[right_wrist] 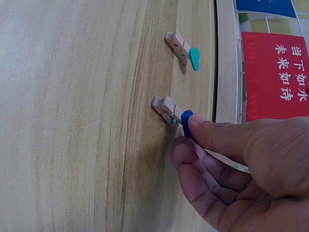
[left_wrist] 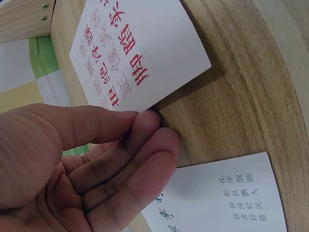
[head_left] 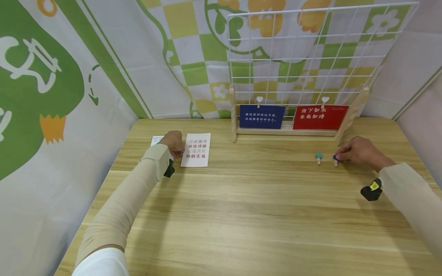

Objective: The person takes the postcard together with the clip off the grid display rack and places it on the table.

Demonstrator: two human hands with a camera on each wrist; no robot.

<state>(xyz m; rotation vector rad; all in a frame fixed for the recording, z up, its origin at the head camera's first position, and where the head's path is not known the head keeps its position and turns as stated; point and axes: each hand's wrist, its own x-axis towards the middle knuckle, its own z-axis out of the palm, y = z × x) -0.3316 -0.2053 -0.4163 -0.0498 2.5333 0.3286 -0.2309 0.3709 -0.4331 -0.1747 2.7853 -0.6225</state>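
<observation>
At the left of the table, my left hand point(head_left: 173, 142) pinches the edge of a white card with red lettering point(head_left: 195, 151) between thumb and forefinger. The left wrist view shows this card point(left_wrist: 140, 53) tilted, one corner raised over the wood. Beside it lies another white card with dark lettering point(left_wrist: 231, 193), partly hidden by the hand in the head view. On the right, my right hand point(head_left: 360, 152) pinches a small wooden clothespin point(right_wrist: 169, 112) by its blue heart. A second clothespin with a teal heart point(right_wrist: 194, 58) lies to its left in the head view.
A white wire grid point(head_left: 276, 59) in a wooden stand point(head_left: 286, 131) stands at the table's back. Clothespins with white hearts point(head_left: 259, 99) hold a blue card point(head_left: 262, 119) and a red card point(head_left: 319, 120) on it. A patterned cloth point(head_left: 188, 50) hangs behind.
</observation>
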